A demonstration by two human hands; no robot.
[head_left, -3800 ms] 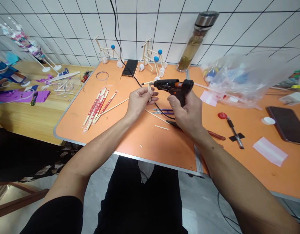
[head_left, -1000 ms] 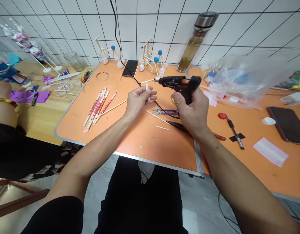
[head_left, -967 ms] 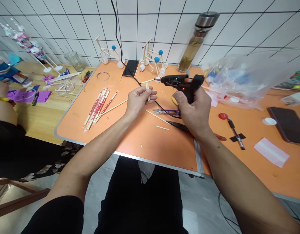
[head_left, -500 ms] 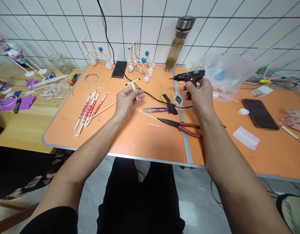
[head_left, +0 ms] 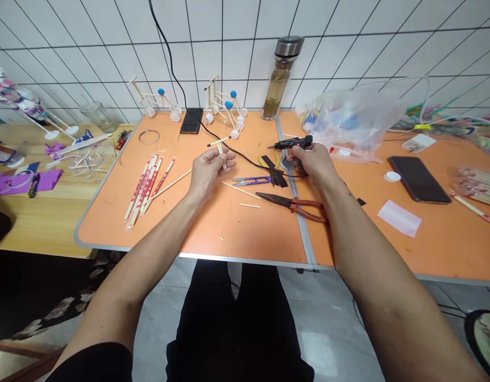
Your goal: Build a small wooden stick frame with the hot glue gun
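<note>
Between the fingers of my left hand (head_left: 208,167) is a T-shaped piece of joined wooden sticks (head_left: 220,146), its crossbar dark at the ends. My right hand (head_left: 314,159) grips a black glue gun (head_left: 290,142), nozzle pointing left toward the stick piece but apart from it. Below the hands lie purple thread snips (head_left: 253,181), red-handled pliers (head_left: 292,203) and a short cut stick (head_left: 249,205). Wrapped chopsticks (head_left: 145,185) lie left of my left hand. Stick models with blue balls and white wheels (head_left: 228,105) stand at the back.
A glass tea bottle (head_left: 277,85) stands by the tiled wall. The black cord (head_left: 248,157) crosses the table. One phone (head_left: 191,121) lies at the back, another phone (head_left: 419,179) at right. A plastic bag (head_left: 348,122) sits behind my right hand.
My right hand has brought the glue gun slightly left and lower, nearer the stick piece. The left hand keeps its hold. The camera view has shifted a little.
</note>
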